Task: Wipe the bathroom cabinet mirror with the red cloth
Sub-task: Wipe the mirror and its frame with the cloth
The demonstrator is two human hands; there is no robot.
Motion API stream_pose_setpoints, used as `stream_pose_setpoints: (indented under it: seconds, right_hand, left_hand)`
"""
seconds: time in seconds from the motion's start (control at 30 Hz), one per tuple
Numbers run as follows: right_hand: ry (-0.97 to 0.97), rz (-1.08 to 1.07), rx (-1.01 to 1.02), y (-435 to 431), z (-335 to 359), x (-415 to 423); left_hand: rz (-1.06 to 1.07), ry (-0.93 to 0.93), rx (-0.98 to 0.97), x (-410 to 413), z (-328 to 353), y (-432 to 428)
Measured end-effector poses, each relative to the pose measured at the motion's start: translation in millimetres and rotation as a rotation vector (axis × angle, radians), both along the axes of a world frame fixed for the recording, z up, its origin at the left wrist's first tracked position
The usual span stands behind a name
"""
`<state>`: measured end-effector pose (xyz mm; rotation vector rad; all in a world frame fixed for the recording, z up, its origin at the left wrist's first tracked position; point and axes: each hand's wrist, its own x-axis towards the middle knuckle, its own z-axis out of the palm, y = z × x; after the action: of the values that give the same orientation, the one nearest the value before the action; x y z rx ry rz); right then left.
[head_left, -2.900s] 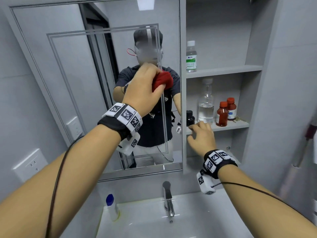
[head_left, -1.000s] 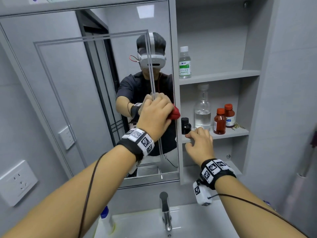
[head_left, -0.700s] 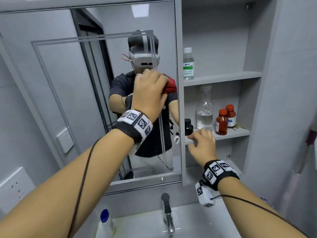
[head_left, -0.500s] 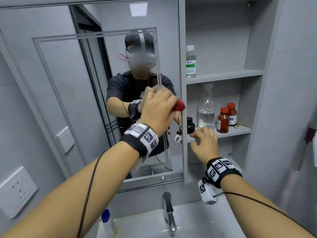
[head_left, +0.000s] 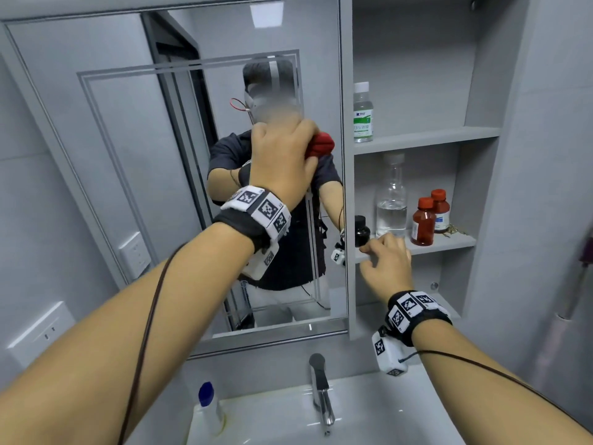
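Fingers (head_left: 301, 130) of the left hand (head_left: 282, 162) were curled tight around the bunched red cloth (head_left: 319, 145), pressing it against the bathroom cabinet mirror (head_left: 112, 149) near its right edge, at the height of the upper shelf (head_left: 426, 138). Half a second before, the cloth sat lower on the glass, level with the lower shelf (head_left: 449, 244); it had since travelled upward, which suggests repeated vertical strokes along the right-hand strip, with the broad left part of the pane probably unfinished. The right hand (head_left: 386, 264) rested on the front lip of the lower shelf, fingers loosely bent and holding nothing, apparently as a brace. On the upper shelf, a clear bottle (head_left: 363, 114) bore a green-and-white label reading "75%"; remaining characters were too small to read. Labels on two brown, red-capped bottles (head_left: 430, 218) were illegible.
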<state>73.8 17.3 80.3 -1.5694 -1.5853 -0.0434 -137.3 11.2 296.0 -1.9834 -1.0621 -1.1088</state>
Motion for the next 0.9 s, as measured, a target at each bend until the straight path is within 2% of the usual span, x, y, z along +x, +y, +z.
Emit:
stream_pose_setpoints:
  seconds: [0.07,0.27,0.43,0.63,0.7,0.77,0.83,0.9]
  right_hand:
    - [-0.009,0.000,-0.005,0,0,0]
    - [-0.036,0.039,0.000,0,-1,5]
    - [-0.037,0.035,0.002,0,-2,5]
    - [-0.035,0.024,0.006,-3,-1,3]
    - [-0.042,0.021,-0.003,-3,0,3]
    - [-0.057,0.021,-0.012,-4,1,3]
    - [-0.058,0.015,-0.014,-3,0,3]
    - [-0.055,0.012,-0.014,-3,-1,3]
  left_hand:
    - [0.029,-0.031,-0.005,-3,4,2]
    - [-0.019,0.140,-0.095,8,-58,-15]
    - [0.029,-0.017,0.043,-1,-8,-3]
    - [0.002,0.161,-0.097,-5,-66,-19]
    - [-0.001,0.181,-0.073,-6,-58,-15]
    - [0.017,0.094,0.022,-13,-31,-5]
    - [0.011,-0.056,0.032,-25,-11,-1]
    - [0.035,-0.045,0.007,-32,-22,-4]
